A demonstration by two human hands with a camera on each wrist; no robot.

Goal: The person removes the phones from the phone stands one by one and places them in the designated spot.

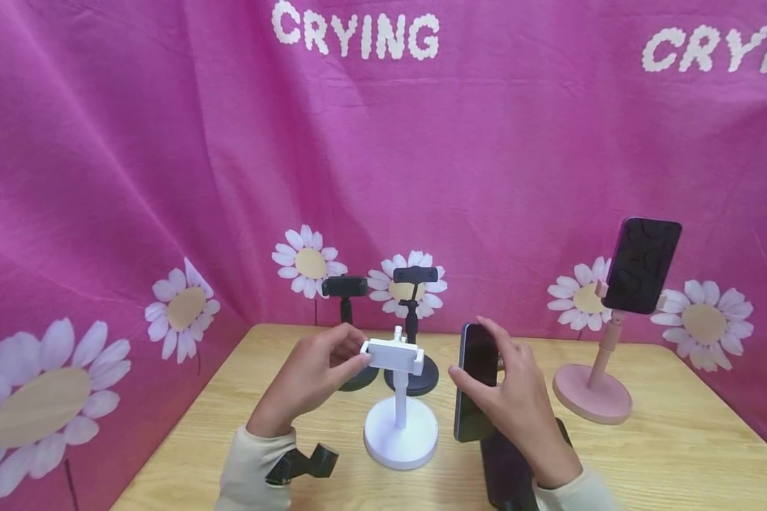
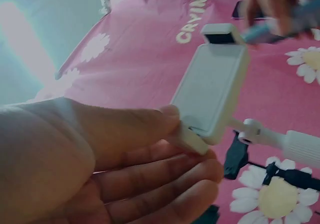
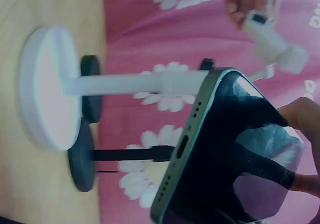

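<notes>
A white phone stand (image 1: pixel 400 404) with a round base stands on the table in front of me. My left hand (image 1: pixel 316 370) pinches the left end of its clamp (image 2: pixel 210 88) between thumb and fingers. The clamp's face is bare, its far lip raised in the left wrist view. To the right of the stand, my right hand (image 1: pixel 511 390) grips a dark-screened smartphone (image 1: pixel 476 383) by its edges, held upright above the table. Charging port and speaker holes show on the phone's lower edge in the right wrist view.
Two black phone stands (image 1: pixel 415 330) stand behind the white one. At the right, a pink stand (image 1: pixel 607 369) bears another phone (image 1: pixel 643 266). A dark flat object (image 1: pixel 508 468) lies under my right hand. Pink cloth (image 1: pixel 486 177) with daisies hangs behind the wooden table (image 1: pixel 185 454).
</notes>
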